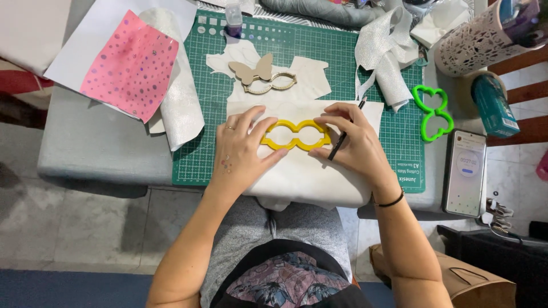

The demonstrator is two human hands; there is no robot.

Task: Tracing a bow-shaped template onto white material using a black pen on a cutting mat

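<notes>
The yellow bow-shaped template [296,135] lay flat on a sheet of pale material [311,171], at the middle of the green cutting mat [197,154], its long axis running from 9 to 3 o'clock with its 2 round openings side by side. The left hand [244,149] pressed its fingers spread and flat on the template's 9 o'clock end. The right hand [354,142] steadied the 3 o'clock end while its fingers pinched a dark pen [344,136], tip angled toward 7 o'clock. No traced outline was visible yet, so marking seemed barely begun. Cut pale scraps [268,63] with a tan butterfly shape [252,70] lay at 12 o'clock; a green template [432,112] rested at 3 o'clock.
</notes>
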